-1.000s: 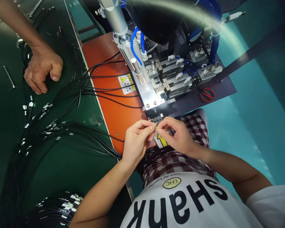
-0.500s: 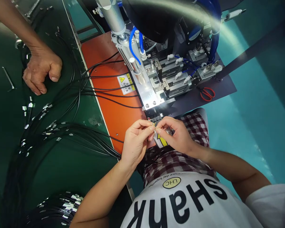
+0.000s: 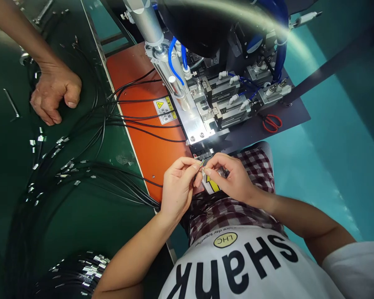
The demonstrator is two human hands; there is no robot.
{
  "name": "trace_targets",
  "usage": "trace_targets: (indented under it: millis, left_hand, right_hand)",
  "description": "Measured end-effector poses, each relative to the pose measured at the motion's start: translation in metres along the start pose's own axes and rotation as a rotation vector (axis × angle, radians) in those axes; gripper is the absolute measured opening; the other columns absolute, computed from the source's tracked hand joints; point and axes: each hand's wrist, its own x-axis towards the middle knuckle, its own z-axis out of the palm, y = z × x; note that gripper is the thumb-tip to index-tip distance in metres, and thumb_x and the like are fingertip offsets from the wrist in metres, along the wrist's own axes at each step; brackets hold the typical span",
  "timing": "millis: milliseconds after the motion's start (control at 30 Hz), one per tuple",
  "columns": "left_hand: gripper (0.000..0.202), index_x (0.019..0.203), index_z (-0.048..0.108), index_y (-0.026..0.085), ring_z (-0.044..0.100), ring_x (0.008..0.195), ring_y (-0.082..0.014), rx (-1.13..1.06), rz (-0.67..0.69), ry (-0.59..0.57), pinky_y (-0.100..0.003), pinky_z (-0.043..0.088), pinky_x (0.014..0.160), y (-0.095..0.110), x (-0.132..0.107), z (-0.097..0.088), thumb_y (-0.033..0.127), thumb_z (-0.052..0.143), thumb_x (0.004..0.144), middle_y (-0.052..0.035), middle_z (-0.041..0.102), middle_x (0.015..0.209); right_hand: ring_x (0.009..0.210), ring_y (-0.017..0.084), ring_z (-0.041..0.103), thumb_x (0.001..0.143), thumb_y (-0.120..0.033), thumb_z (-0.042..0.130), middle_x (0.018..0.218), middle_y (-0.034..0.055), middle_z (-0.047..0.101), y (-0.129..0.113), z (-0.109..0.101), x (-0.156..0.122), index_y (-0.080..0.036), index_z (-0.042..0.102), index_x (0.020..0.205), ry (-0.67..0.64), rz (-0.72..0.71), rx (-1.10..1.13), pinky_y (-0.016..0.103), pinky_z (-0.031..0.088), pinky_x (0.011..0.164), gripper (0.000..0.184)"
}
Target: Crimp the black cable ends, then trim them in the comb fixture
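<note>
Right at the grip, pinches thin coloured wires (image 3: pixel 202 164) between thumb and forefinger of the left hand (image 3: pixel 178 182), with thumb and forefinger of the right hand (image 3: pixel 230 172) pressed together on them from the other side. Shows a greenish strand and a reddish one; cannot tell how many more. Has coloured strands exposed, so seems done with baring them. Looks partway through working the ends, judging by both hands meeting there; leaves the release undone.

Just below the grip, has a yellow arrow sticker (image 3: pixel 212 186). Just beyond the fingertips, has a small dark fixture (image 3: pixel 205 153); cannot tell whether anything sits in it. Left of the grip, has an orange plate (image 3: pixel 146 160) crossed by black cables (image 3: pixel 137 119) that run to the machine (image 3: pixel 191 118), beyond the grip. Right of that, has red-handled scissors (image 3: pixel 271 123).

Farther left of the grip, has silver-ended cables (image 3: pixel 60 140) on a green table (image 3: pixel 112 232), near another person's hand (image 3: pixel 56 91). Cannot tell how many count as finished.
</note>
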Motion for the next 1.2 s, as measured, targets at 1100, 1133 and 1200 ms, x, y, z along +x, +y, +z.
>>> trace_targets:
  millis: [1100, 1133, 1200]
  left_hand:
    - [0.012, 0.080, 0.059, 0.016, 0.034, 0.050, -0.0040, -0.010, -0.004, 0.017, -0.014, 0.037, 0.048, -0.003, -0.004, 0.000, 0.023, 0.069, 0.082, 0.0060, 0.041, 0.057]
    - [0.012, 0.081, 0.059, 0.016, 0.034, 0.050, -0.0038, 0.004, -0.009, 0.010, -0.014, 0.036, 0.048, -0.002, -0.004, -0.001, 0.023, 0.069, 0.082, 0.0063, 0.040, 0.057]
    - [0.013, 0.082, 0.060, 0.017, 0.033, 0.049, -0.0034, 0.028, -0.029, 0.000, -0.013, 0.036, 0.047, -0.002, -0.004, -0.002, 0.025, 0.071, 0.081, 0.0071, 0.038, 0.056]
  right_hand:
    - [0.074, 0.013, 0.060, 0.087, -0.016, 0.061, 0.083, -0.0003, 0.066, -0.001, -0.007, 0.007, -0.019, 0.064, 0.084, -0.094, 0.012, 0.044, 0.027, 0.047, 0.070, 0.006]
    - [0.075, 0.013, 0.060, 0.087, -0.015, 0.061, 0.084, -0.0002, 0.067, 0.000, -0.011, 0.010, -0.019, 0.065, 0.086, -0.096, 0.016, 0.068, 0.026, 0.047, 0.070, 0.006]
    - [0.077, 0.013, 0.060, 0.087, -0.014, 0.061, 0.087, 0.0001, 0.068, -0.001, -0.016, 0.014, -0.019, 0.067, 0.090, -0.075, 0.014, 0.108, 0.025, 0.047, 0.069, 0.008]
